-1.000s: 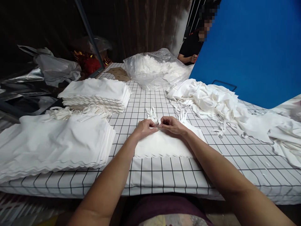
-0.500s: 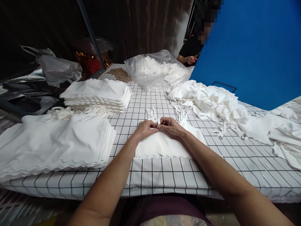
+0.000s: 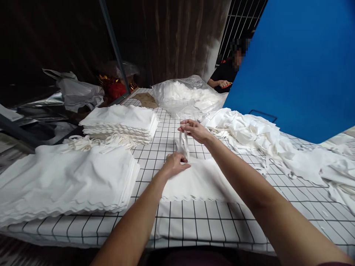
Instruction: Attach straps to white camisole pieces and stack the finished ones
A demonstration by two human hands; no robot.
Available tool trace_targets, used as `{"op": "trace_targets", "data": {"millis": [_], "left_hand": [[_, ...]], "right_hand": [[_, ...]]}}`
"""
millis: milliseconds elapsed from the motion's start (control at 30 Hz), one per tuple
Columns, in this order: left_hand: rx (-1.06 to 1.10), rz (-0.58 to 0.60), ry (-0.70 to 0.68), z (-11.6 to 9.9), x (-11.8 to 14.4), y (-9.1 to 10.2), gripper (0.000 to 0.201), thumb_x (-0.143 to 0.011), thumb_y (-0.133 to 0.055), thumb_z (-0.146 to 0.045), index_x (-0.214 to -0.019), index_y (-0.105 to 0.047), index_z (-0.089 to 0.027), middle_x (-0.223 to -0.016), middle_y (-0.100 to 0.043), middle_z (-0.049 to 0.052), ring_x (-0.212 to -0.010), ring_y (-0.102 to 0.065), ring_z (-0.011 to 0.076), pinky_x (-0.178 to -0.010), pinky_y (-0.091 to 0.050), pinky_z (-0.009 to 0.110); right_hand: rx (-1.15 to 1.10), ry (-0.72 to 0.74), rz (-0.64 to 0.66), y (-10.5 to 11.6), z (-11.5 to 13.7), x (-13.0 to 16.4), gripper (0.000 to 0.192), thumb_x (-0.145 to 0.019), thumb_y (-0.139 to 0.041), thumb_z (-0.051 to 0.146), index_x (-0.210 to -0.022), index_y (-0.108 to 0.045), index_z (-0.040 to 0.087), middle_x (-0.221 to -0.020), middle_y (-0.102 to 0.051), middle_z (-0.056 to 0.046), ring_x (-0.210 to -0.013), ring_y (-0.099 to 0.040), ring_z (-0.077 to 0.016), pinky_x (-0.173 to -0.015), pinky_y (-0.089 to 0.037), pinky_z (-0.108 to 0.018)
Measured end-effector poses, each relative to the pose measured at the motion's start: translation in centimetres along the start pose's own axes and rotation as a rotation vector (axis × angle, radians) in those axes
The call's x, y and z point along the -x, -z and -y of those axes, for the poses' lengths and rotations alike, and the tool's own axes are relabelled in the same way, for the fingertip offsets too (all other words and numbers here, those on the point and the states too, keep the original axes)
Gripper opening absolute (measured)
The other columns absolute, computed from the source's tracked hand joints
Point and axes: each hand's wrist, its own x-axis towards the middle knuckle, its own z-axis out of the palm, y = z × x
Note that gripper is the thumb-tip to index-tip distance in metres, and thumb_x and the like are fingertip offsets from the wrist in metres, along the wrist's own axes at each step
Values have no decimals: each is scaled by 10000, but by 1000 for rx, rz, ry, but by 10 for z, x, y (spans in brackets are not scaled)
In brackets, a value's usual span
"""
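Note:
A flat white cloth bag (image 3: 199, 181) with a scalloped near edge lies on the checked tablecloth (image 3: 194, 225) in front of me. My left hand (image 3: 174, 164) presses down on the bag's far edge, fingers curled. Raised above the table, my right hand (image 3: 194, 130) pinches the bag's white strap (image 3: 183, 142) and pulls it up and away, so the strap stands taut between the two hands.
Two stacks of folded white bags sit at left, a near one (image 3: 63, 181) and a far one (image 3: 122, 122), with loose straps (image 3: 94, 141) between. A heap of white cloth (image 3: 249, 129) lies right, a clear plastic bag (image 3: 188, 94) behind. A person (image 3: 226, 72) sits beyond a blue panel (image 3: 299, 62).
My right hand has lifted from the bag's edge and drawn the strap upward and away. My left hand stays pressed on the bag. The view has tilted upward.

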Motion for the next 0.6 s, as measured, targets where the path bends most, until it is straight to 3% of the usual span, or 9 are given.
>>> {"op": "trace_targets", "data": {"millis": [133,233,300,400,500,600], "left_hand": [[-31,-8,11,-1,-1,-1,174,-742,-726,-294,-704,-596,-185,-903,-690,39,-903,-627,219,-849,-460,351],[-60,-16,4,-1,-2,-3,193,-731,-744,-291,-778,-584,-193,-923,-676,31,-937,-622,230,-899,-449,385],[-113,-64,6,2,-3,-7,285,-731,-754,-313,-936,-592,-197,-1023,-655,51,-977,-617,244,-918,-450,404],[-249,-198,-47,10,-6,-14,556,-766,-737,-392,-1242,-529,-196,-1266,-559,116,-1143,-558,295,-949,-452,421],[-368,-236,-103,16,-9,-19,569,-855,-638,-451,-1350,-498,-209,-1412,-484,127,-1239,-477,333,-991,-432,461],[-435,-183,-115,19,-10,-21,451,-930,-515,-481,-1293,-573,-220,-1400,-533,106,-1229,-465,339,-995,-418,501]], "right_hand": [[478,12,-5,-5,-25,-36,199,-947,-491,359,-1036,-534,186,-868,-727,-30,-744,-611,-144,-702,-415,-290],[675,-19,-83,-15,-51,-41,134,-943,-542,308,-937,-572,178,-791,-688,-20,-712,-575,-150,-696,-411,-289],[805,-37,-174,-23,-65,-40,131,-932,-599,304,-913,-590,176,-786,-661,-29,-788,-589,-177,-750,-418,-300],[971,-46,-291,-22,-72,-38,265,-961,-572,451,-1019,-603,194,-859,-657,-49,-897,-608,-216,-816,-443,-325],[1093,-43,-383,12,-66,-22,347,-997,-459,528,-1079,-604,224,-989,-660,-59,-1007,-591,-224,-889,-454,-348],[1193,-92,-506,72,-58,25,271,-994,-489,435,-1047,-616,201,-1112,-634,-83,-1099,-544,-236,-949,-437,-365]]}}
